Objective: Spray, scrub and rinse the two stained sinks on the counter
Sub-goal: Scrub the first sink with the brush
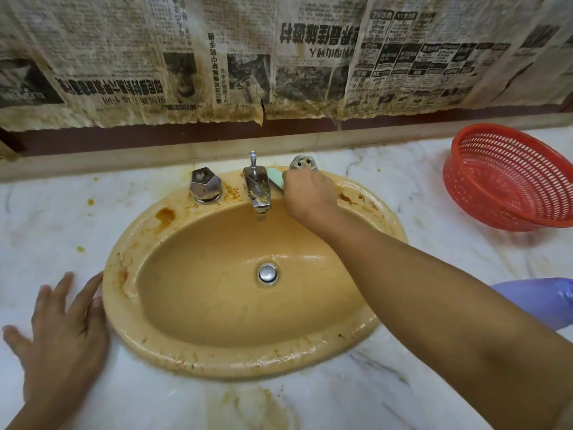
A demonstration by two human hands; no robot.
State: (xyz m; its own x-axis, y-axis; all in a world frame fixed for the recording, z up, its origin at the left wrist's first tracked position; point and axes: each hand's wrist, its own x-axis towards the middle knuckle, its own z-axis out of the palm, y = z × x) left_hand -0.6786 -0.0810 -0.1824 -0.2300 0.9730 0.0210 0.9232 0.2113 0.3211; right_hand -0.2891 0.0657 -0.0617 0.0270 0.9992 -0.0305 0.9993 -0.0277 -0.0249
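While the right hand (310,197) grips a sponge (276,179) at the far tap (256,187), left hand (62,336) flat, the sink (124,274) looks barely scrubbed, unrinsed.

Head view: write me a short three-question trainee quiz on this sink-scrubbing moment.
1. True or false: the left hand rests flat on the counter beside the sink.
2. The right hand holds the green sponge between the spout and: A) the left tap handle, B) the right tap handle, C) the drain?
3. Fill in: a red ___ sits on the counter right of the sink.
Key: 1 true; 2 B; 3 basket.
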